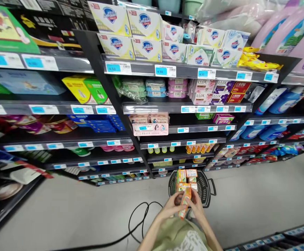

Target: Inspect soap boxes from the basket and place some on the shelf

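Low in front of my body, my left hand (172,205) and my right hand (196,203) are both closed on a slim orange soap box (185,204). The box is tilted, with its printed side partly covered by my fingers. Beneath and beyond it stands a dark plastic shopping basket (207,191) with holes in its wall. Several orange, green and white soap boxes (191,173) lie in the basket. My hands and the held box hide part of its near side. The small print on the box cannot be read.
Store shelves rise ahead, with stacked Safeguard soap boxes (146,22) on top and LUX soap boxes (202,91) below. A black cable (141,223) loops across the grey floor (89,209) left of me. More shelving (277,240) stands at the lower right.
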Motion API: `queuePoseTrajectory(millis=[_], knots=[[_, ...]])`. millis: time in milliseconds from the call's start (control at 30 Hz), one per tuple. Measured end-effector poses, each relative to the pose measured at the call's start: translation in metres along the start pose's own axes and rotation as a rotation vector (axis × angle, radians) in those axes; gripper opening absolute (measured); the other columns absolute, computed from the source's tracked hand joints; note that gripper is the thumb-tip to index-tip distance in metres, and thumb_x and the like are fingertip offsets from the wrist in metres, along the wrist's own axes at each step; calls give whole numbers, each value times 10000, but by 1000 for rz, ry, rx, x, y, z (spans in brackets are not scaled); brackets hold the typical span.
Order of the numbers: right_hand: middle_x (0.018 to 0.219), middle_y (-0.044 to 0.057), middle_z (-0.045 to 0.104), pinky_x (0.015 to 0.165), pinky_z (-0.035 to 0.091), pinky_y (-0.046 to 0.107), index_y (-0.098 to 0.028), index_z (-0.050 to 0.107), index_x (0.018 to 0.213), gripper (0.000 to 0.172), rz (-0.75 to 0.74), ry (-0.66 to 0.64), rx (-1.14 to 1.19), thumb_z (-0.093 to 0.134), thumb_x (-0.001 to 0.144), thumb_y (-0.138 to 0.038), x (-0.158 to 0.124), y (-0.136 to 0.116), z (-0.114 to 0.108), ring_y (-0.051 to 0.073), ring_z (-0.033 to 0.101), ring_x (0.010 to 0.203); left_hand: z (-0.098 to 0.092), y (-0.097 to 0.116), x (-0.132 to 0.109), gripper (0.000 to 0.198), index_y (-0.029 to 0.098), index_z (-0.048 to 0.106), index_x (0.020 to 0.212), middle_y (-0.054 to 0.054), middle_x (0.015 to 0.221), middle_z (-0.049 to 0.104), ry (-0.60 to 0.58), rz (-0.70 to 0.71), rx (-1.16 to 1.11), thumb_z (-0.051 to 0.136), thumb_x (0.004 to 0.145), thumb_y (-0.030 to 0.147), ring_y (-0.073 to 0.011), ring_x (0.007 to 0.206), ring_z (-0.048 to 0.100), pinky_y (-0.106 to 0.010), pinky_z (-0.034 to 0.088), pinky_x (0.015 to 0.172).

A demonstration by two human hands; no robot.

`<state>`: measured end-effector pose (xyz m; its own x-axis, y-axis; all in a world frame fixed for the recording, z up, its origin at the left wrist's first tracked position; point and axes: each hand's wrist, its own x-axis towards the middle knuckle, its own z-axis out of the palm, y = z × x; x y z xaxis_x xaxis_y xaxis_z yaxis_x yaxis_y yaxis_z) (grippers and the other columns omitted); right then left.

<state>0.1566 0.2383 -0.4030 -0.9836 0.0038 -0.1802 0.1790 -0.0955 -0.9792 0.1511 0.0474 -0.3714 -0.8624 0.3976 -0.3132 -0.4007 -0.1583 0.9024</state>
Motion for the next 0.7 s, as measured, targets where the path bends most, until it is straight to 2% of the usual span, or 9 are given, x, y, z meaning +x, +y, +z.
queuePoseTrajectory(millis=[133, 267, 433, 600, 700], knots=[[1379, 154, 698, 986, 606, 506, -246, 651, 1378, 767, 9, 12, -35, 854, 744, -625, -11, 3, 9, 364, 702, 1207, -11, 7, -7, 727, 197, 707, 1305, -141, 1275, 703, -33, -21, 40, 960, 639, 344, -250, 1008, 661, -375, 540, 910], [1408, 137, 681, 1013, 598, 478, -265, 606, 1449, 733, -47, -46, -67, 795, 827, -602, -9, -7, 20, 338, 678, 1259, -13, 12, -7, 750, 207, 661, 1354, -134, 1288, 690, -6, 10, 33, 929, 663, 319, -228, 962, 630, -357, 523, 873], [1511, 116, 595, 1023, 592, 426, -300, 560, 1482, 619, -143, -86, -131, 709, 927, -531, 0, -20, 35, 291, 656, 1287, -12, 16, -3, 708, 211, 676, 1247, -95, 1177, 702, 148, 67, -32, 948, 604, 327, -216, 924, 619, -332, 510, 831], [1455, 120, 609, 1000, 591, 388, -288, 615, 1421, 462, -253, -130, -197, 622, 1003, -485, 4, -42, 39, 260, 676, 1216, -8, 23, -5, 623, 200, 664, 1109, -64, 1080, 723, 340, 164, -148, 968, 577, 313, -227, 967, 667, -334, 530, 878], [1450, 127, 616, 1035, 573, 413, -274, 651, 1397, 462, -356, -206, -247, 668, 978, -469, 3, -62, 37, 285, 654, 1266, -6, 29, -5, 580, 197, 656, 1070, -65, 1057, 742, 452, 175, -302, 966, 608, 361, -243, 1007, 707, -343, 549, 908]])
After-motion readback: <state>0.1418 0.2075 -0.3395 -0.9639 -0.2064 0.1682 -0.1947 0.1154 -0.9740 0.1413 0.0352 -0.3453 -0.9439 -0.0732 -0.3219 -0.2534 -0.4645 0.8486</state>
